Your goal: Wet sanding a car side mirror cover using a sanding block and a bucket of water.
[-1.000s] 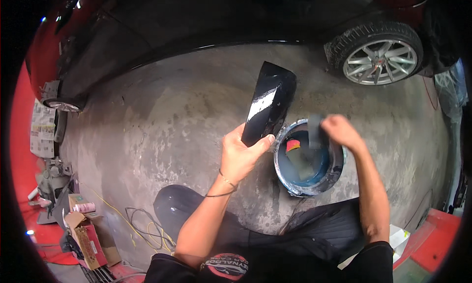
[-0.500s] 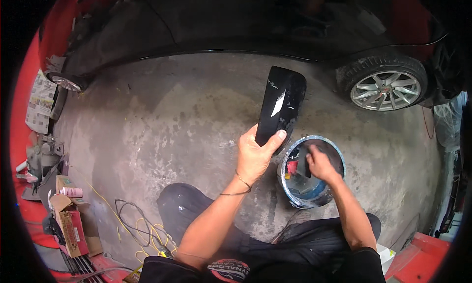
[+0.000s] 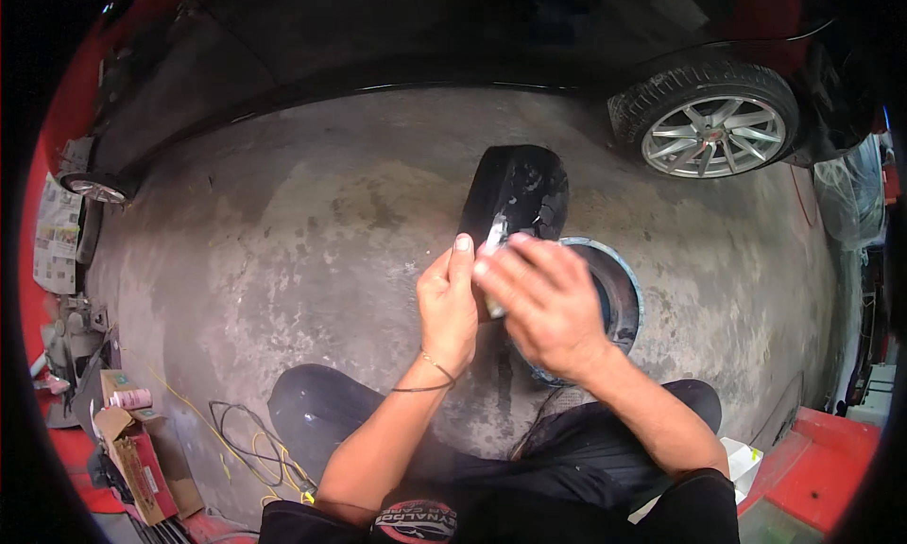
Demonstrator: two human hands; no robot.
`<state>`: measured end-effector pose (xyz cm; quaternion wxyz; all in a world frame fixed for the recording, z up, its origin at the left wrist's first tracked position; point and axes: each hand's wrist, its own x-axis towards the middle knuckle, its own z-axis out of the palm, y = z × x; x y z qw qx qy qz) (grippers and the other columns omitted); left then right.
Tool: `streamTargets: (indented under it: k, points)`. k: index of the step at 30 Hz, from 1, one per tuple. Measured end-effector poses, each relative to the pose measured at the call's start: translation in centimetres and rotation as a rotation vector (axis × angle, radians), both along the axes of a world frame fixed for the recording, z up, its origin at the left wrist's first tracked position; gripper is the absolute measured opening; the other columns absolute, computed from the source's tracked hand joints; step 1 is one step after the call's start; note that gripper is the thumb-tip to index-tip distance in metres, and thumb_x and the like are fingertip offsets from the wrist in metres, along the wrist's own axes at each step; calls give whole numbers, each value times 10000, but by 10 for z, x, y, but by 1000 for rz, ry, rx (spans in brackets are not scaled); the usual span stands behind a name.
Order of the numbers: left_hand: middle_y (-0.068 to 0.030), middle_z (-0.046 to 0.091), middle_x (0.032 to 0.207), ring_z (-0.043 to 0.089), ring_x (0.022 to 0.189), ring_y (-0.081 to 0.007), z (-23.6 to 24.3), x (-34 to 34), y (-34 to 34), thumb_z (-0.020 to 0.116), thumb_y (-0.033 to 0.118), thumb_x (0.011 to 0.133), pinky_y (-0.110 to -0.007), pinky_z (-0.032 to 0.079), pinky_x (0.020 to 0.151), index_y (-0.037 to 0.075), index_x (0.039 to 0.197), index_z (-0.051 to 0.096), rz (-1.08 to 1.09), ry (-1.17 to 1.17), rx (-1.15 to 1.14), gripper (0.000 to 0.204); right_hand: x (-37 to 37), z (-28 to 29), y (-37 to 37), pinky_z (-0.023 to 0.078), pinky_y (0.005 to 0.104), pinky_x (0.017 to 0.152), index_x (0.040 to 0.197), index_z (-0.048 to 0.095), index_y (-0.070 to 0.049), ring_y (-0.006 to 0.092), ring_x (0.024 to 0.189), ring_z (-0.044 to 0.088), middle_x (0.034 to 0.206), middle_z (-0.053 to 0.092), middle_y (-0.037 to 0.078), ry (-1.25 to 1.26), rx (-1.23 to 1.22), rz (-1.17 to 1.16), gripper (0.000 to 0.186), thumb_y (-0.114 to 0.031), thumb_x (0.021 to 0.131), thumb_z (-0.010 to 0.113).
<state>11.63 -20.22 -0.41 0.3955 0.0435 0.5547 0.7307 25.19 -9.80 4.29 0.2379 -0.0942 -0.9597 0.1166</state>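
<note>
My left hand is closed on the near end of a black curved car panel, its thumb on top. The panel tilts up over the floor and carries pale wet-looking patches and a bright reflection. Across its near part lies my right hand, fingers together and blurred by motion. Whatever is under those fingers is hidden. Below my right hand stands a round bucket with a blue paint-stained rim; my hand and the panel cover much of it.
A dark car spans the far side, with a silver-spoked wheel at right. An opened cardboard box and a yellow cord lie at left. A red surface is at the lower right.
My right hand has left the bucket and come over to the panel's near part. My left hand and the panel have come lower in view, and the view has shifted a little.
</note>
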Motion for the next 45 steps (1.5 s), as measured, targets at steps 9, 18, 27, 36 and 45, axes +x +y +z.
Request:
streamTargets:
  k: [9,18,27,36,45]
  points:
    - [45,739,986,588,871,-41,12,10,-1,633,319,1225,-261,507,779,-9,1064,813,-103,33,9,407,15,-15,93,284,671,1373,1583,690,-140,347,1614,544,1679,651,102,-53,-191,-107,555,-237,1037,703]
    - [42,747,975,616,865,-42,11,15,2,628,279,1223,-257,516,773,-1,1061,812,-152,67,-5,373,18,-20,82,258,642,1392,1624,653,-147,376,1607,553,1680,648,132,-72,-186,-102,488,-182,1143,581]
    - [37,756,991,613,864,-42,3,8,-9,641,283,1215,-249,504,776,25,1029,806,-117,30,34,359,23,-19,69,274,669,1380,1569,696,-157,384,1599,550,1651,673,90,-41,-26,-80,467,-203,1112,610]
    - [51,736,946,610,858,-48,-7,8,-12,647,278,1209,-267,505,773,26,1008,798,-118,25,-3,356,19,-28,46,268,713,1373,1506,733,-138,367,1629,515,1612,697,82,-5,33,-2,426,-242,1110,615]
    - [101,620,866,540,813,-33,0,9,-4,653,276,1204,-267,452,732,110,827,670,-100,-89,-65,413,27,-23,5,297,738,1346,1534,708,-160,416,1584,546,1605,695,64,-9,-105,85,488,-256,1056,684]
